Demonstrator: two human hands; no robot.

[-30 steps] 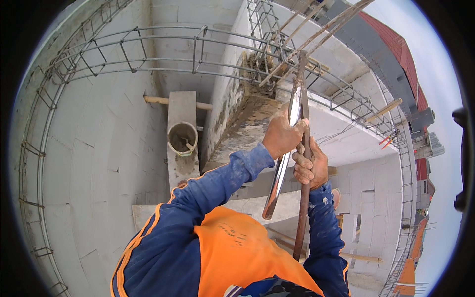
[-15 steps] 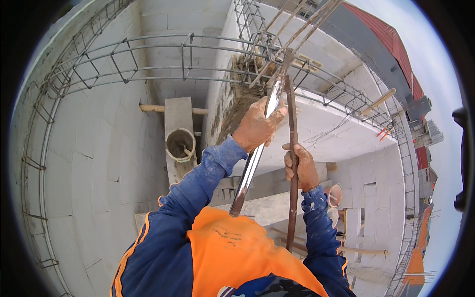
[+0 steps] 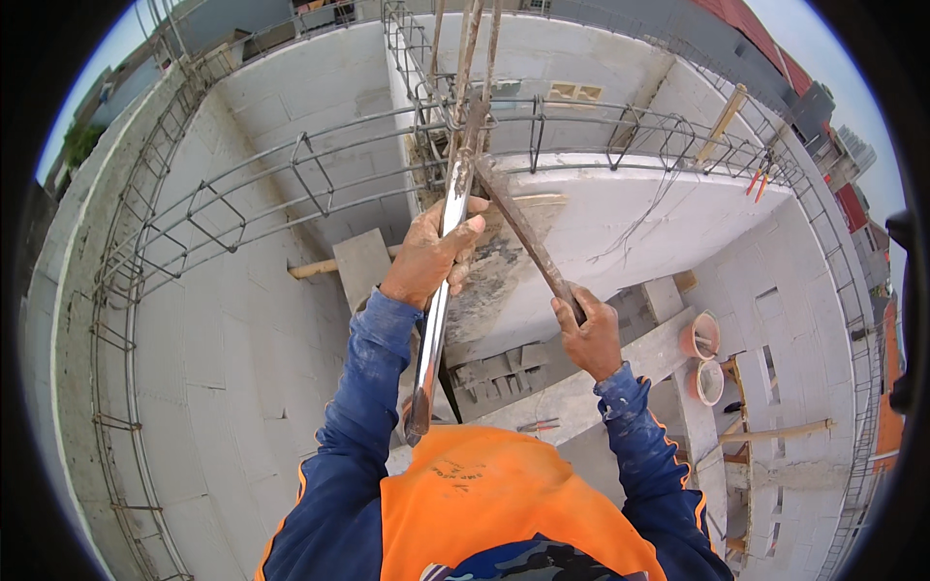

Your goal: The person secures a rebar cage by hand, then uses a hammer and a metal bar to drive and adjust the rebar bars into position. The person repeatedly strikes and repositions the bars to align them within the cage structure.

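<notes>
A long two-handled tool that looks like a bolt cutter is in both my hands. My left hand [image 3: 434,254] is closed round its shiny metal handle [image 3: 438,324], whose brown, worn end points down toward my chest. The rusty brown handle [image 3: 528,237] slants out to the right, and my right hand [image 3: 591,334] grips it near its lower end. Both handles meet at the dark tool head [image 3: 474,126], which is up against upright steel bars [image 3: 472,44] at the wall corner. Whether its jaws are round a bar I cannot tell.
Rebar cages [image 3: 320,160] run along the wall tops on several sides. Light block walls [image 3: 242,339] drop away below me. Two buckets [image 3: 699,334] stand at the right near a long plank [image 3: 601,387]. Orange-handled pincers [image 3: 759,182] hang on the right-hand cage.
The handles have spread apart, the brown one swinging out to the right with my right hand. The view has shifted, so the tool and my left hand sit further left.
</notes>
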